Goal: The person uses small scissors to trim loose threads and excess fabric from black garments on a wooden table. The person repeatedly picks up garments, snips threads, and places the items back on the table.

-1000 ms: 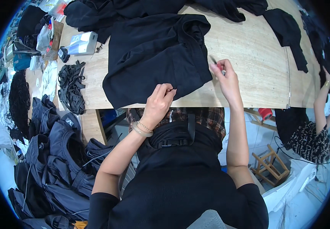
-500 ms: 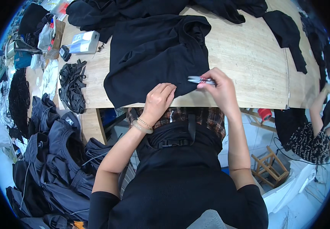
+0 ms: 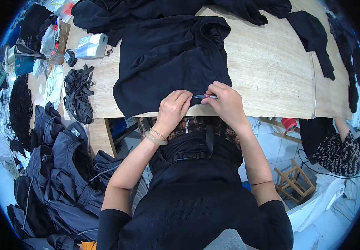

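A dark garment [image 3: 163, 62] lies spread on the wooden table, its lower edge along the table's front. My left hand [image 3: 173, 106] is closed at that edge, pinching the cloth between thumb and fingers. In my right hand [image 3: 225, 102] is a pair of small thread snips [image 3: 207, 96], with the blades pointing left. Their tips are at the garment's edge, close beside my left fingertips. Whether a thread lies between the blades is too small to tell.
More dark garments [image 3: 146, 10] lie along the far side of the table [image 3: 267, 66]. At the left are a bundle of black straps [image 3: 79, 93] and a white-and-blue box [image 3: 91, 46]. Grey garments [image 3: 59, 175] are heaped at lower left. A wooden stool [image 3: 294, 181] and another person [image 3: 334, 152] are at right.
My right hand has moved left with the snips, bringing the blades close to my left fingertips. My left hand stays in place. The other person's arm at right has shifted.
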The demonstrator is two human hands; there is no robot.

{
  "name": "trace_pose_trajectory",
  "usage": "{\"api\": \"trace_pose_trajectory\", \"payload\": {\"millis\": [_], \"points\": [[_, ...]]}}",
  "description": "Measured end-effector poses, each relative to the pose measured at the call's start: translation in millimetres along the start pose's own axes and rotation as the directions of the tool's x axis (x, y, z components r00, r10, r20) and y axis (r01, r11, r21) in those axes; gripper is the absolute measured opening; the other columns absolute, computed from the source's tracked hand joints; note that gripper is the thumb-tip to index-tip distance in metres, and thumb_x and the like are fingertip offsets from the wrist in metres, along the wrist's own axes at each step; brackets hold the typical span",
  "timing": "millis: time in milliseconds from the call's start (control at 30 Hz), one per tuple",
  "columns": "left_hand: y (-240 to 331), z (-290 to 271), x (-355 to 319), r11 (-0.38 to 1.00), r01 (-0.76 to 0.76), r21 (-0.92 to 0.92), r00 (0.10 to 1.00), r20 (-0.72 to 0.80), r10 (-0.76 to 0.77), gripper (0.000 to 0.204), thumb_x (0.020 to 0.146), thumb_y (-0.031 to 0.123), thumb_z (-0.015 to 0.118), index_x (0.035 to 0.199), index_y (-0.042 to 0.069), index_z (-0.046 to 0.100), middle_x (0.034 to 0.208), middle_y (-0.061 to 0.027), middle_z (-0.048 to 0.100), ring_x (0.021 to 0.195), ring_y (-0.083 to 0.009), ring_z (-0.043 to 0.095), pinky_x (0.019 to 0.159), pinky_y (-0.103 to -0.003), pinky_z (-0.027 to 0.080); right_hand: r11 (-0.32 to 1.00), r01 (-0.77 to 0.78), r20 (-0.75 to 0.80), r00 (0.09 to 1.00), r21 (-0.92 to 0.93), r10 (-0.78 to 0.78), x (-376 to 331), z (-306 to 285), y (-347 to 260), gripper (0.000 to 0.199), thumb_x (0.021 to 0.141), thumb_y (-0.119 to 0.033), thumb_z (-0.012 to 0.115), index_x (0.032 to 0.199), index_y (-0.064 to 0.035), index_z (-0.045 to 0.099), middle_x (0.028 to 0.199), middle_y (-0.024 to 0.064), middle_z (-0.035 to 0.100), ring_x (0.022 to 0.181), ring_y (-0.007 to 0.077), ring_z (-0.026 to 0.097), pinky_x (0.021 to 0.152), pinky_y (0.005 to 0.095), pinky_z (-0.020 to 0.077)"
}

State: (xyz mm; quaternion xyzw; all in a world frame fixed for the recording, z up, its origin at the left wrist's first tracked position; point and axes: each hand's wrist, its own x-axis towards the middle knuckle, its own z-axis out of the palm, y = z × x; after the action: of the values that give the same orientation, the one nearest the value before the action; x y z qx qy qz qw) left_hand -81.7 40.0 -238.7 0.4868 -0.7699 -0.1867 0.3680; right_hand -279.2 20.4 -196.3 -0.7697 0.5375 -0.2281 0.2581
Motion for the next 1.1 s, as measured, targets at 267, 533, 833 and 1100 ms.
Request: {"api": "trace_pose_trajectory", "payload": {"millis": [267, 533, 833, 1100], "points": [[0, 0, 0, 1.0, 0.0, 0.0, 1.0, 0.009, 0.0, 0.013, 0.081, 0.0, 0.069, 0.093, 0.003, 0.068, 0.089, -0.0087, 0.068, 0.078, -0.0263, 0.067, 0.068, -0.035, 0.054, 0.999, -0.003, -0.02, 1.0, 0.036, 0.004, 0, 4, 1, 0.021, 0.073, -0.015, 0.078, 0.076, -0.0023, 0.062, 0.076, 0.0083, 0.062, 0.072, 0.028, 0.063, 0.062, 0.0379, 0.0465], [1, -1, 1, 0.997, 0.069, -0.04, 0.997, 0.027, -0.068, 0.01, 0.083, 0.001, 0.068, 0.093, 0.002, 0.067, 0.089, -0.0094, 0.066, 0.08, -0.0271, 0.065, 0.069, -0.036, 0.054, 0.974, -0.118, -0.04, 0.991, 0.192, 0.128, 0, -3, 9, 0.02, 0.077, -0.016, 0.078, 0.083, -0.003, 0.063, 0.076, 0.0055, 0.063, 0.071, 0.0201, 0.064, 0.063, 0.0332, 0.0475], [50, 14, 42, 0.991, -0.051, -0.126, 0.999, -0.015, 0.05, 0.019, 0.078, 0.006, 0.077, 0.093, 0.002, 0.065, 0.093, -0.0087, 0.062, 0.078, -0.0244, 0.062, 0.066, -0.033, 0.052, 0.641, -0.407, 0.008, 0.848, 0.65, 0.53, -7, -42, 67, 0.022, 0.091, -0.021, 0.072, 0.092, 0.0004, 0.069, 0.078, -0.0013, 0.064, 0.077, 0.0053, 0.054, 0.07, 0.0239, 0.0446], [38, 48, 56, 0.985, -0.133, -0.109, 0.99, -0.06, 0.127, 0.015, 0.077, 0.005, 0.075, 0.09, 0.002, 0.069, 0.088, -0.0066, 0.065, 0.079, -0.0249, 0.064, 0.069, -0.035, 0.053, 0.198, -0.503, 0.345, 0.782, 0.842, 0.52, -1, -25, 64, 0.026, 0.093, -0.018, 0.068, 0.072, -0.0134, 0.053, 0.057, -0.0083, 0.039, 0.047, 0.0026, 0.03, 0.045, 0.023, 0.02]]}}
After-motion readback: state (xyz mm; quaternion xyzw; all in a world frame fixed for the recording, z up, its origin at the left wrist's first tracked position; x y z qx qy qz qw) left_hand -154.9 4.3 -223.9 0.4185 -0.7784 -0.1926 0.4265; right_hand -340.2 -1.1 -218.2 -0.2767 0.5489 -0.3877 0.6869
